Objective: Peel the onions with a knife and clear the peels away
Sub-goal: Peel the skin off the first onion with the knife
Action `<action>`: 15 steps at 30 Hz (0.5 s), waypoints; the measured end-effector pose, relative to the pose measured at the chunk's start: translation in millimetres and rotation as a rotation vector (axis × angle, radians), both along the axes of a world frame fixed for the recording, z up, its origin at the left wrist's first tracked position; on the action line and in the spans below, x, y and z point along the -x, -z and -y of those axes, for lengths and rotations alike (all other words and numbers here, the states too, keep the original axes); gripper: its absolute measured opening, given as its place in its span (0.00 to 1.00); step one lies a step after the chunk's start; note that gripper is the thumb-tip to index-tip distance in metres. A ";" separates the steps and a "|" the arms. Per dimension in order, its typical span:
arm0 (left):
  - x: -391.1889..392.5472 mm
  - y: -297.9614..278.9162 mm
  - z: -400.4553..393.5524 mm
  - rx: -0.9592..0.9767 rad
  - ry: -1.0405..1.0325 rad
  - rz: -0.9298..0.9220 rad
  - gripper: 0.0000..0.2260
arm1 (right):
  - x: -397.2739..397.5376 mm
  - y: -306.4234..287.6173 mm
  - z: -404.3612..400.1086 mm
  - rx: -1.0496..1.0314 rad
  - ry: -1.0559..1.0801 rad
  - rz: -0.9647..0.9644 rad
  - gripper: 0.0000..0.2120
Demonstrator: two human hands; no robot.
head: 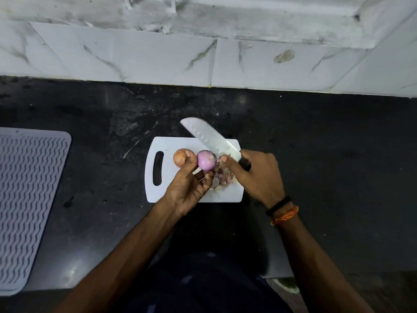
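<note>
Two onions sit over a white plastic cutting board (171, 145) that lies on a dark stone countertop (316, 143), the biggest surface in view, backed by white marbled wall tiles (135, 57). Grey ribbed drying mat (27, 195) lies at the counter's left edge, well apart from the board. Santoku knife (209, 137), broad pale blade with dimples, angles up and away past the board's far edge; right hand (259, 177) has its fingers wrapped round the dark handle, thumb reaching toward the peeled onion. Black band and orange thread on that wrist. Left hand (187, 188), palm up, fingers curled, holds the peeled purple onion (205, 160) just above the board. Unpeeled brown onion (180, 158) rests just beside it, touching the left fingertips. Heap of onion peels (222, 178) on the board's right half, between the hands.
</note>
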State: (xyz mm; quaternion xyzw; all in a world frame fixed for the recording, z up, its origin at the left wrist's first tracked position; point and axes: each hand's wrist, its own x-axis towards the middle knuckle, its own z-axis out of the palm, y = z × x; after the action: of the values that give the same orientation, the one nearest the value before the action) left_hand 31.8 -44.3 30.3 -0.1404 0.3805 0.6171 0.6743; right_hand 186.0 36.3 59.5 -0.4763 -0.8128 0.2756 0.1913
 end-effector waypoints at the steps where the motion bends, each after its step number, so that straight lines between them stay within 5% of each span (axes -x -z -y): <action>1: 0.1 2.6 1.0 -0.029 -0.001 -0.002 0.19 | 1.4 0.0 1.2 0.051 0.050 -0.038 0.24; 4: 0.7 9.6 2.6 -0.137 0.014 -0.091 0.12 | 6.9 1.9 7.6 0.184 0.179 -0.072 0.27; 7: 0.6 13.9 1.9 -0.249 0.040 -0.215 0.20 | 10.6 2.8 17.5 0.250 0.224 -0.084 0.28; 15: -0.2 16.5 0.2 -0.281 0.025 -0.431 0.18 | 13.6 3.6 25.3 0.215 0.232 -0.036 0.22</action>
State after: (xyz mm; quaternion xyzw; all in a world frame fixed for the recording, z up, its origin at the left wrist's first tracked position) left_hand 32.1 -44.5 13.8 0.0942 0.4276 0.6711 0.5983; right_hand 172.3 11.0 55.9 -0.5798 -0.7146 0.3453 0.1843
